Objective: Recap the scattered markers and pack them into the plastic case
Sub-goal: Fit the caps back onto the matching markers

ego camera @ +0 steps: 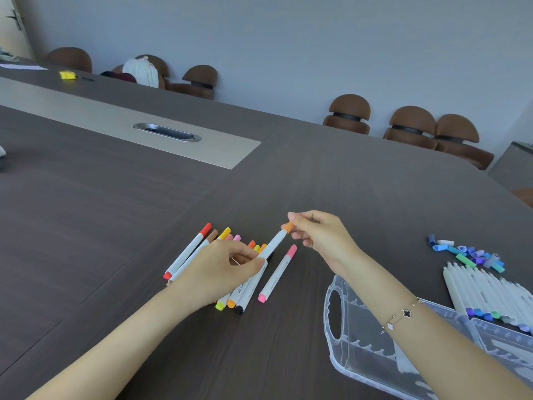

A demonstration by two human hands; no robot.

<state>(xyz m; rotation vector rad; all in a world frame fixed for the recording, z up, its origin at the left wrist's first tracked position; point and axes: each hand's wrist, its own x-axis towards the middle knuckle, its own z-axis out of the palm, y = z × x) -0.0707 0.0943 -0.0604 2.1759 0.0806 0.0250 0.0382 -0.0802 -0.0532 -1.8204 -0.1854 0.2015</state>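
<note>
1. Left hand (222, 267) pinching white barrel of orange marker (272, 245) between thumb and fingers, lifted off table (115, 226), tilted up to the right.
2. Right hand (320, 232) pinching orange cap (288, 226) at marker's upper end with thumb and forefinger; cap touching or seated on barrel, cannot tell which.
3. Capped warm-coloured markers (199, 249) lying side by side under and beside left hand: red, brown, yellow, pink, orange, black ends showing.
4. Pink marker (277, 274) lying alone just right of that group, capped.
5. Clear case (360, 347) open at lower right, partly under right forearm, handle cutout facing left.
6. Uncapped white markers (490, 290) in a row at far right, lower ends over case edge.
7. Loose blue, purple, green caps (467, 254) piled just beyond that row.
8. Bracelet (402, 314) on right wrist.
</note>
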